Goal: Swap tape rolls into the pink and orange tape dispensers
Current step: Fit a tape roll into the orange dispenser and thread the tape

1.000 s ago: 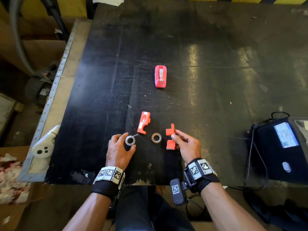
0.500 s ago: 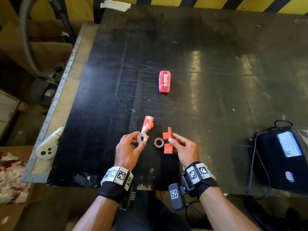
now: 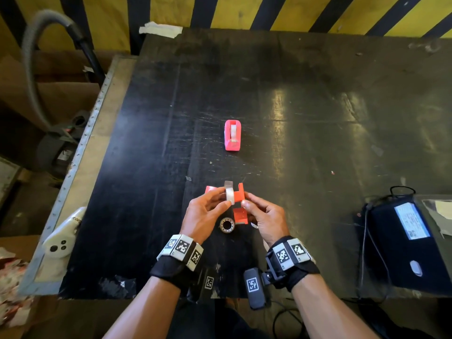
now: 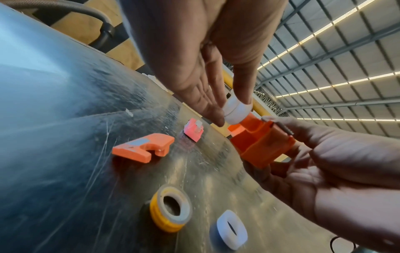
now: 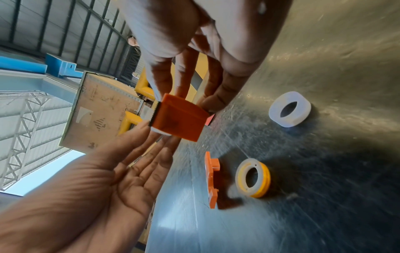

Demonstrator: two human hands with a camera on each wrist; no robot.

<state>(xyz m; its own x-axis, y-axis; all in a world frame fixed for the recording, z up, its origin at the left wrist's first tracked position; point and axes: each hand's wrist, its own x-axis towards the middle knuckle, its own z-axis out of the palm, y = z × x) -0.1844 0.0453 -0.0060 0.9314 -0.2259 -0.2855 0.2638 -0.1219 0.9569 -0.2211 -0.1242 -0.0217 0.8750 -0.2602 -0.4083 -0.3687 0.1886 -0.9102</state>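
My left hand (image 3: 226, 198) pinches a white tape roll (image 3: 229, 195) (image 4: 237, 111) between thumb and fingers, up against the open side of the orange dispenser body (image 3: 240, 194) (image 4: 262, 145) (image 5: 180, 119). My right hand (image 3: 244, 201) grips that body just above the black table (image 3: 293, 106). The orange side cover (image 4: 142, 147) (image 5: 212, 179) lies flat on the table, mostly hidden behind my left hand in the head view. A yellow-cored roll (image 3: 227, 225) (image 4: 171, 212) (image 5: 253, 178) and a white ring (image 4: 231, 229) (image 5: 290, 109) lie near my hands. The pink dispenser (image 3: 233, 138) (image 4: 193, 131) stands farther back with tape in it.
A white controller (image 3: 61, 237) rests on the metal-edged ledge left of the table. A black case with cables (image 3: 403, 241) sits at the right edge. A grey hose (image 3: 34, 69) hangs at the far left, and a yellow-and-black striped wall (image 3: 269, 11) stands behind.
My left hand picked the white roll up off the table and carried it right to the orange body. My right hand raised that body slightly to meet it.
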